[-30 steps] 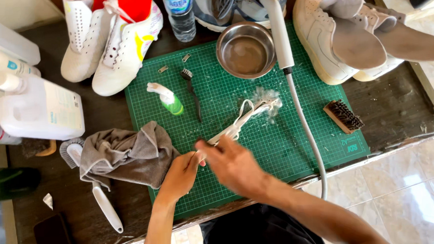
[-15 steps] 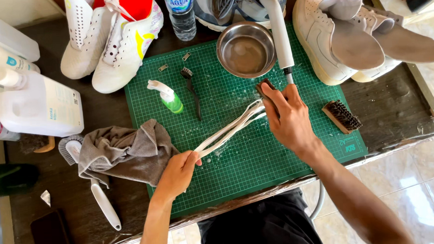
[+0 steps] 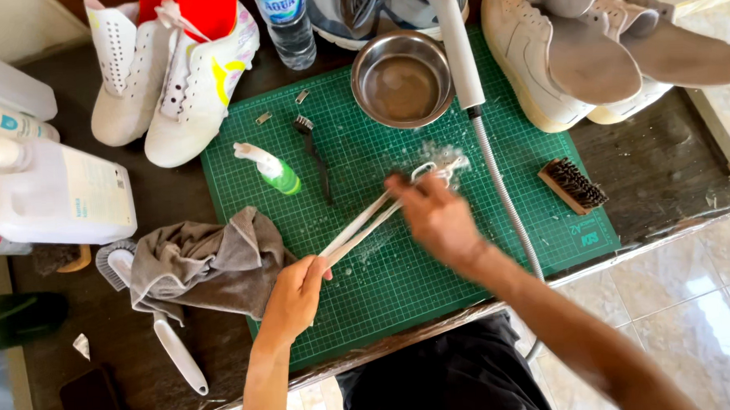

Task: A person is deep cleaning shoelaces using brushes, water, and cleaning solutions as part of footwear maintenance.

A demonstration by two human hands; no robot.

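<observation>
Over the green mat, both hands stretch white laces taut.

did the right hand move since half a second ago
Yes. The right hand slid along the white laces toward the person, away from the steel bowl and grey hose.

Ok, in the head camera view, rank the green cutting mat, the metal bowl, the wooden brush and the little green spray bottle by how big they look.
Largest to smallest:
1. green cutting mat
2. metal bowl
3 and 4. wooden brush and green spray bottle look about alike, so no ranking between them.
</observation>
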